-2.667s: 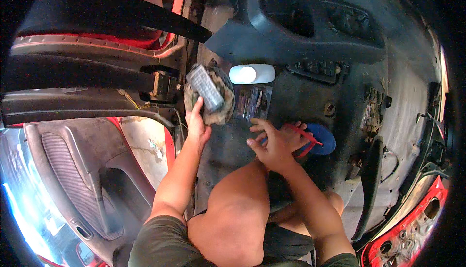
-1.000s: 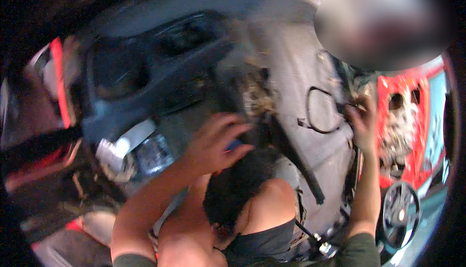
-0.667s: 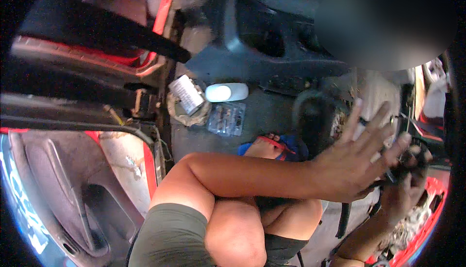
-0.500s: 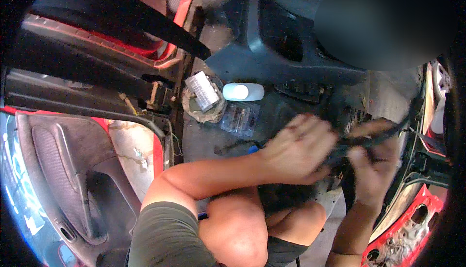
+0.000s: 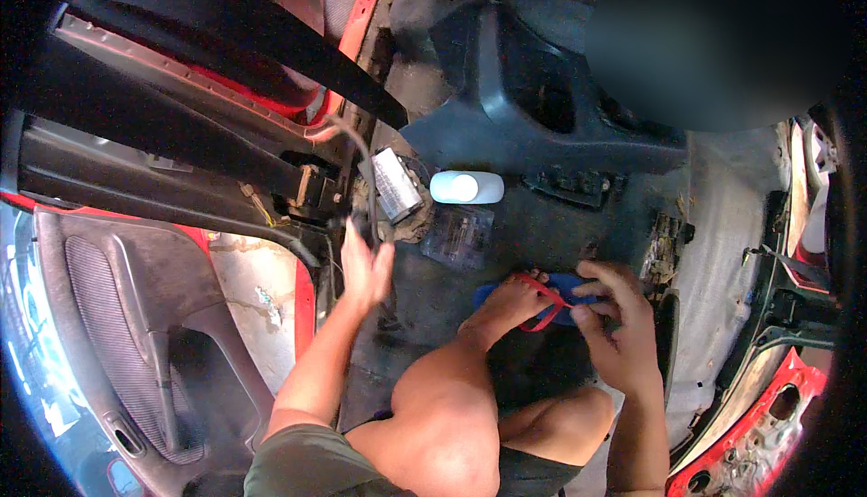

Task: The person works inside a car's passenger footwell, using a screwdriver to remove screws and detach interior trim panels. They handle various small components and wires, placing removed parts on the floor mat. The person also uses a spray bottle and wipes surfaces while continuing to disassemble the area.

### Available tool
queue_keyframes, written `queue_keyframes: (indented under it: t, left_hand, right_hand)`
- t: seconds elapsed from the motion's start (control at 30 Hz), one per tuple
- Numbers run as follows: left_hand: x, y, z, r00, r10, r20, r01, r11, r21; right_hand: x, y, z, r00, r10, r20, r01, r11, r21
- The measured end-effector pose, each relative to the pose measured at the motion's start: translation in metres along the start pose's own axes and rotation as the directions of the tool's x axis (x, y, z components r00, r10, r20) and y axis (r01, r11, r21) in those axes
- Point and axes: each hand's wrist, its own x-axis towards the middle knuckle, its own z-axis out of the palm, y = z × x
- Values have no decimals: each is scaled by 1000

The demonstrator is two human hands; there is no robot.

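My left hand (image 5: 366, 271) is at the left of the car floor, closed around a thin, dark, flexible strip or hose (image 5: 368, 172) that curves up past a white printed box (image 5: 396, 185). Motion blurs the strip, and its lower end is hard to make out. To the right, my right hand (image 5: 619, 321) holds nothing. Its fingers are bent but apart, above my foot in a blue sandal (image 5: 564, 287) with red straps. Ahead stands a pale blue bottle (image 5: 492, 188) with a white cap, beside a clear plastic pack (image 5: 459, 237) of small parts.
A dark plastic console trim (image 5: 492, 126) lies across the far side. Nearer are a black switch panel (image 5: 571, 188) and a dirty metal part (image 5: 664, 248). An open door with a grey panel (image 5: 117, 316) is at the left; red bodywork (image 5: 768, 425) stands at the right.
My hands were together at the right on a dark, blurred length. Now my left hand has swung to the left with the dark strip, and my right hand has let go, uncovering the sandal.
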Motion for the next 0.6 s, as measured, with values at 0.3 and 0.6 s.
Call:
queue_keyframes:
  t: [0.3, 0.6]
  left_hand:
    - [100, -15, 25, 987, 163, 6, -158, 945, 286]
    - [35, 44, 58, 832, 523, -184, -502, 852, 148]
  right_hand:
    - [-81, 55, -70, 934, 86, -347, -234, 881, -411]
    - [-136, 101, -97, 632, 709, -313, -772, 539, -337]
